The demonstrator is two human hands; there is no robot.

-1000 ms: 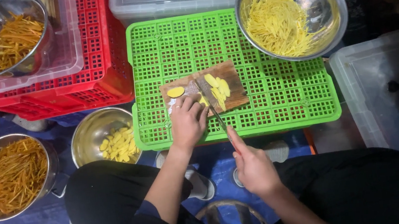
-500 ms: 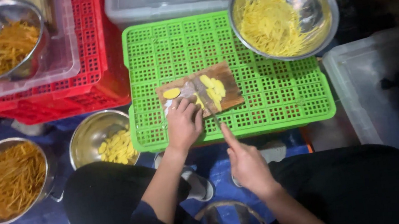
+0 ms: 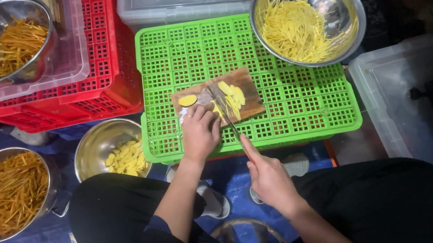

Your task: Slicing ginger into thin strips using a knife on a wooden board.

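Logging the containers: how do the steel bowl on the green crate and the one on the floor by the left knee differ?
The crate bowl holds pale yellow fine shreds; the floor bowl holds yellow slices. The crate bowl looks larger and fuller, sitting on the green crate; the floor bowl sits lower, beside it. Both are round shiny steel.

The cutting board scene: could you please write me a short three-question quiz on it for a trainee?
1. Which of the hands, left or right, grips the knife?
2. True or false: the cutting board lies on a red crate.
3. The bowl at top right holds: A) pale yellow shreds B) whole roots C) water

Key: 1. right; 2. false, on the green crate; 3. A
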